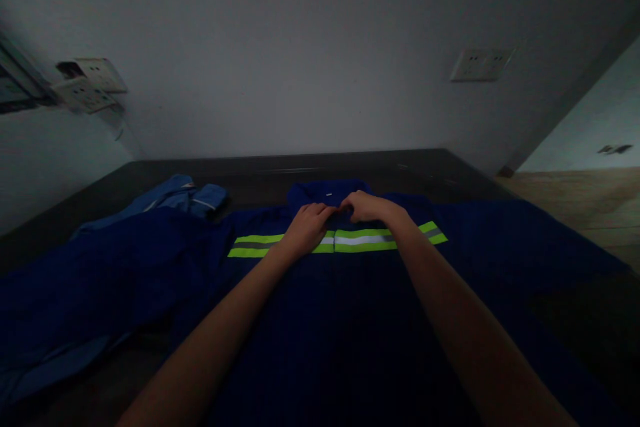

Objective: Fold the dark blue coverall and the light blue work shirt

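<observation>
A dark blue work jacket lies flat on a dark table, front up, with a yellow and silver reflective band across its chest. Both my arms reach out over it. My left hand and my right hand meet just below the collar, fingers curled and pinching the front edge of the jacket there. The fingertips are partly hidden in the dim light.
A second blue garment lies spread at the left, a lighter blue cuff at its far end. Wall sockets sit at the left and another socket plate on the back wall. A wooden floor shows at the right.
</observation>
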### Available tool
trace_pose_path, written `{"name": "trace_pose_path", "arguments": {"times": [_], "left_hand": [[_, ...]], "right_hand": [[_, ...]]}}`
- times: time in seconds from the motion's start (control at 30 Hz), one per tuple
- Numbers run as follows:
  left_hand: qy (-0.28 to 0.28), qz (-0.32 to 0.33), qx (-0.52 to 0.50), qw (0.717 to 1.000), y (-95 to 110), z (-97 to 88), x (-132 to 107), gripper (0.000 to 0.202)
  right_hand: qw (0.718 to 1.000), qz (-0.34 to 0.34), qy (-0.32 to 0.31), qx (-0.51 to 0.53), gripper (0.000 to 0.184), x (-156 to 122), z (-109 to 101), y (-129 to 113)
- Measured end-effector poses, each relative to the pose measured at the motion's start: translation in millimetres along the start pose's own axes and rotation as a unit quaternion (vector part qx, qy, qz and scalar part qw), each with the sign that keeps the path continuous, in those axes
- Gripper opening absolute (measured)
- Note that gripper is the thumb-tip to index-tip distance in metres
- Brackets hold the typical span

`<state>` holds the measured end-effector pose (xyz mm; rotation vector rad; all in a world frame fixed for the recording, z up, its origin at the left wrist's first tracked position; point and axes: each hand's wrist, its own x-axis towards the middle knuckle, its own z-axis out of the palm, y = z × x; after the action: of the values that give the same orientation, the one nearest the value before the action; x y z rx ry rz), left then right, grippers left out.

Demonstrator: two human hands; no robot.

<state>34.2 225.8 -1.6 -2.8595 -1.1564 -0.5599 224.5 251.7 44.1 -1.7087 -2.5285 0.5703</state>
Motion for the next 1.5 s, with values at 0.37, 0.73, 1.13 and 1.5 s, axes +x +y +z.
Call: {"name": "trace_pose_path", "arguments": {"times": [0.37, 0.73, 1.13, 1.5], "left_hand": [[0.039, -0.011, 0.050, 0.998, -1, -2.0, -5, 0.019], [-0.093, -0.015, -0.098, 0.991, -12, -14.7, 1, 0.026], [-0.088, -0.100, -0.002, 0.991, -10, 26.9, -9, 0.045], [0.020, -0.106, -0.066, 0.992, -13, 24.6, -5, 0.041]], "right_hand": [[0.993, -0.060, -0.071, 0.066, 0.016, -17, -30, 9], [0.997, -0.009, -0.072, 0.011, 0.016, -2, -7, -3], [0.998, 0.022, -0.055, -0.020, 0.012, 8, 14, -8], [0.995, 0.000, 0.085, -0.046, 0.013, 7, 13, -15]]}}
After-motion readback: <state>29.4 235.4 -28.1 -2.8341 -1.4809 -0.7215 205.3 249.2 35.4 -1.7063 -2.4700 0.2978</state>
